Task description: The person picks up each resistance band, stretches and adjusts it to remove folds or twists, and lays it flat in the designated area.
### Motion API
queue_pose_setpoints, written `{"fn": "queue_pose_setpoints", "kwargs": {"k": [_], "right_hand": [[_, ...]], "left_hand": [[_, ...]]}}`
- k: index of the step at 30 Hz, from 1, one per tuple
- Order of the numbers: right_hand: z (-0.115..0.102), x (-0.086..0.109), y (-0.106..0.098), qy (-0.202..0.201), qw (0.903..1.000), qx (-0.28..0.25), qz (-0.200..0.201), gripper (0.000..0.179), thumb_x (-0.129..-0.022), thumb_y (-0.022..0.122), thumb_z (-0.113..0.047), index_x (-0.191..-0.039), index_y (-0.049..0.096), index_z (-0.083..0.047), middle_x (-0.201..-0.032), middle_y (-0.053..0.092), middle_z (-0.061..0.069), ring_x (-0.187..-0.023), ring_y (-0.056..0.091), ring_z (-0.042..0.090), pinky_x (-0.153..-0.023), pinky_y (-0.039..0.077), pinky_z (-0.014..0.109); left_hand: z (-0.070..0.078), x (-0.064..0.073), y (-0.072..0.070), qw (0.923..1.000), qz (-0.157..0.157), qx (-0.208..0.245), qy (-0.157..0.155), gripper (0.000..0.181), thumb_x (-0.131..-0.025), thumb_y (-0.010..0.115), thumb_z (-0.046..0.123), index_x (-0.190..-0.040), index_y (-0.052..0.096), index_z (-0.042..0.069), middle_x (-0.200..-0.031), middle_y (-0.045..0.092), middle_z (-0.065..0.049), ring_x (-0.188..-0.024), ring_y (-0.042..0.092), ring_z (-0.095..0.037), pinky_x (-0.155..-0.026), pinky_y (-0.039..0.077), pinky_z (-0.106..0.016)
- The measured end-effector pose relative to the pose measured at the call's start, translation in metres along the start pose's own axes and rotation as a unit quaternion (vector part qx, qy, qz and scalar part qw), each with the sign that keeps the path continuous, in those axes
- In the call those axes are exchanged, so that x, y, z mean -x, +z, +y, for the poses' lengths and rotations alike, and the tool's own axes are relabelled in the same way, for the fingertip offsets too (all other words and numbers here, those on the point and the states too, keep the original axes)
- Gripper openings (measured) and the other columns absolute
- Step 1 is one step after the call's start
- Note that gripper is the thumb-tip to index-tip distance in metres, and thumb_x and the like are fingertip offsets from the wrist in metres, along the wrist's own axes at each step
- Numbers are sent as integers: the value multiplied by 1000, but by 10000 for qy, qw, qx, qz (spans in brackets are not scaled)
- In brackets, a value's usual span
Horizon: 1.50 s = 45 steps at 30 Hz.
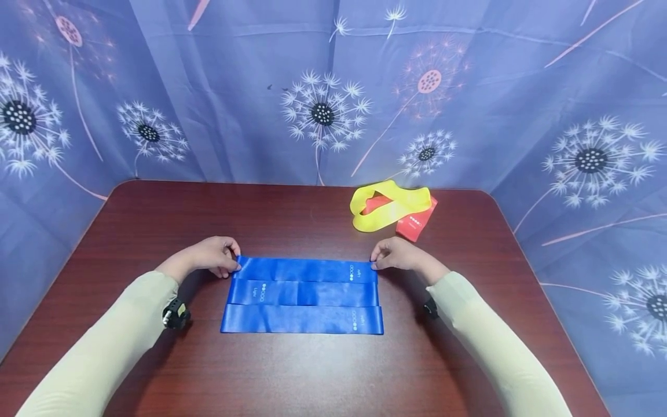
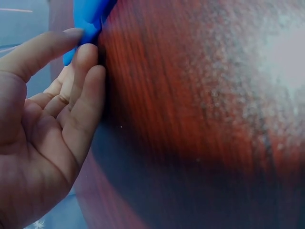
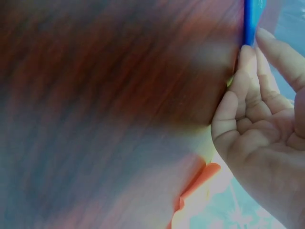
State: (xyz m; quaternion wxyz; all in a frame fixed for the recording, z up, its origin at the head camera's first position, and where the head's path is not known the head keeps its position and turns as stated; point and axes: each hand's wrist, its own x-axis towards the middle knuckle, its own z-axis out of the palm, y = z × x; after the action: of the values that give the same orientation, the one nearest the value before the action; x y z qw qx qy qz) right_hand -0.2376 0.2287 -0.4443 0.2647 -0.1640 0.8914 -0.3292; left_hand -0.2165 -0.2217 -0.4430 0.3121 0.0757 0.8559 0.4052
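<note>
Three flat blue resistance bands lie one below another on the table, printed with "Light" and small dots. My left hand (image 1: 216, 256) pinches the left end of the farthest blue band (image 1: 297, 269) between thumb and fingers; the left wrist view shows that blue end (image 2: 88, 24) at the fingertips. At the band's opposite end, my right hand (image 1: 398, 256) holds the corner with its thumb and fingertips. Only a narrow blue edge (image 3: 248, 21) shows there in the right wrist view. The middle band (image 1: 323, 293) and the nearest band (image 1: 297, 319) are touched by neither hand.
Behind my right hand, a looped yellow band (image 1: 377, 219) lies partly over a red band (image 1: 411, 227) near the table's far edge. The dark reddish wooden table (image 1: 292, 376) is bordered by a blue dandelion-print curtain (image 1: 234, 87) at the back and sides.
</note>
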Motion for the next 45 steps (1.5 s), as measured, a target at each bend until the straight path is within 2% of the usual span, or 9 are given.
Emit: {"fn": "queue_pose_setpoints", "kwargs": {"k": [6,10,14,19,25,28,33,39,45], "right_hand": [[3,-2,-3,-79,9997,-132,-163,21,-90,74,-12,-103,70,4,-88,73,14,-80,63,14,-78,52,27],[1,0,-6,-200,9996,-175,-44,20,-94,68,-14,-104,70,3,-89,71,16,-79,62,18,-77,52,30],[-2,2,-8,-281,9980,-296,474,19,-97,63,-12,-105,69,4,-93,70,21,-80,63,24,-76,52,32],[-5,8,-16,-358,9903,-289,1309,20,-99,61,-12,-110,67,4,-103,70,22,-89,64,26,-79,51,31],[-7,17,-31,-70,9831,-102,1827,29,-99,62,-19,-119,64,1,-116,70,22,-103,65,33,-83,51,31],[-7,19,-37,119,9816,-75,1903,35,-100,61,-21,-125,61,2,-123,68,24,-109,66,38,-85,52,33],[-4,19,-43,352,9788,-146,2010,46,-100,60,-23,-137,54,5,-134,61,28,-122,61,43,-98,53,48],[5,8,-46,626,9750,-207,2124,54,-100,60,-21,-145,46,5,-147,51,29,-136,49,45,-112,45,58],[16,-7,-48,810,9653,97,2481,57,-98,61,-16,-147,45,8,-147,52,31,-128,55,46,-109,47,56]], "left_hand": [[-1,6,-1,9996,-22,285,-71,34,-89,71,14,-111,52,-5,-75,64,-1,-66,66,-12,-66,60,-29],[-2,7,-4,9992,-143,346,-121,35,-96,64,20,-116,52,-5,-84,64,-3,-73,66,-14,-72,60,-31],[2,8,-6,9992,-193,332,-123,33,-102,57,23,-118,52,-5,-84,60,-3,-71,61,-14,-69,58,-30],[16,7,-8,9995,20,296,-108,29,-105,51,20,-118,53,-6,-80,55,-1,-67,56,-14,-64,55,-30],[39,5,-10,9994,265,98,199,32,-105,51,17,-123,54,-10,-91,68,-13,-76,62,-13,-71,56,-32],[51,1,-8,9984,377,-14,415,35,-105,51,17,-127,55,-10,-106,70,-23,-85,67,-17,-76,57,-34],[71,-10,-1,9959,548,-242,683,41,-104,51,18,-137,53,-8,-131,63,-30,-110,69,-37,-89,59,-43],[83,-29,13,9921,865,-330,846,45,-101,55,15,-142,52,-5,-131,63,-30,-110,65,-41,-88,58,-40],[89,-48,28,9904,958,-192,979,48,-100,55,13,-144,50,-5,-134,61,-29,-111,64,-39,-91,56,-42]]}}
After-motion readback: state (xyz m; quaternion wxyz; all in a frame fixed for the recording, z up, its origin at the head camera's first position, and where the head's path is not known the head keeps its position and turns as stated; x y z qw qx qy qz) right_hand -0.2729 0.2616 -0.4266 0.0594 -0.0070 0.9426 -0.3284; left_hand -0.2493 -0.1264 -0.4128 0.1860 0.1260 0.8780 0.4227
